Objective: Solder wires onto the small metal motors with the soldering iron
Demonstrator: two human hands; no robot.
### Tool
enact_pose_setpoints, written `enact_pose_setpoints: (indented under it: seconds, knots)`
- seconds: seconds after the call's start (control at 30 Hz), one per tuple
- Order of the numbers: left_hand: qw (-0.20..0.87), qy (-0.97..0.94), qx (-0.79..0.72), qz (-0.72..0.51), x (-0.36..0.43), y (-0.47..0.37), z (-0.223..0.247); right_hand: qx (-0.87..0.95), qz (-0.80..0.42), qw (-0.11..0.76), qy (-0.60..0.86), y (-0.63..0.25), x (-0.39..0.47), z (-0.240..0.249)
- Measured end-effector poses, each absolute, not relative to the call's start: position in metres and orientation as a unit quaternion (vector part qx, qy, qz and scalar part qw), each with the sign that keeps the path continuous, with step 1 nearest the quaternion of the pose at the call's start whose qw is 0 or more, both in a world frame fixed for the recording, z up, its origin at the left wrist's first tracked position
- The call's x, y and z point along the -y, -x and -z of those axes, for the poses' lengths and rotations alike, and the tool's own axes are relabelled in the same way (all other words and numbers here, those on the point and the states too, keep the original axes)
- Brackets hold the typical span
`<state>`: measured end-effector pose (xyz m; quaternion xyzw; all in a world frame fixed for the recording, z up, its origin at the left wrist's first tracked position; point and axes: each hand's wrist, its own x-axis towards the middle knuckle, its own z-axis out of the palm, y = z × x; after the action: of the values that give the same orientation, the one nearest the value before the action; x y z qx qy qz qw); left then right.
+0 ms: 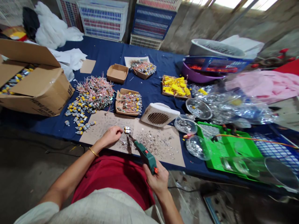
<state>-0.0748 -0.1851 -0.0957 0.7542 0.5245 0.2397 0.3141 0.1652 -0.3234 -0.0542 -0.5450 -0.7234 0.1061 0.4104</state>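
My right hand (157, 177) is wrapped round the handle of a green soldering gun (146, 154), its dark tip pointing up and left. Close to that tip, two small silver motors (126, 129) with white ends lie on a brown cardboard sheet (175, 146). My left hand (112, 136) rests at the left of the motors, fingers drawn together near thin wires; what they hold, if anything, is too small to make out. Solder crumbs and small metal bits are scattered over the right half of the sheet.
A wired motor pile (97, 93), filled box (129, 102) and white fan (160, 115) stand beyond the sheet. A large carton (51, 90) is at left. Yellow parts (176, 86), metal bowls (199, 109) and a green tray (244, 147) are at right.
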Motion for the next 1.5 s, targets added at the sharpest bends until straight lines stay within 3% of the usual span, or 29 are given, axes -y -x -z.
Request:
enact_pose_setpoints:
  seconds: [0.17,0.4,0.57,0.87,1.5]
  knots:
    - [0.199,-0.780,-0.539,-0.247,0.200,0.083,0.078,0.700,-0.107,0.420,0.568,-0.169,0.327,0.048]
    - [0.244,-0.796,-0.538,-0.134,0.201,0.067,0.077,0.637,-0.154,0.408,0.636,-0.173,0.337,0.040]
    - [0.290,-0.767,-0.556,-0.139,0.194,0.066,0.074,0.601,-0.203,0.389,0.668,-0.191,0.327,0.023]
    - [0.324,-0.743,-0.563,-0.163,0.167,0.060,0.083,0.616,-0.368,0.311,0.623,-0.210,0.231,-0.013]
    - [0.364,-0.746,-0.546,-0.109,0.150,0.063,0.078,0.720,-0.317,0.258,0.561,-0.212,0.212,-0.002]
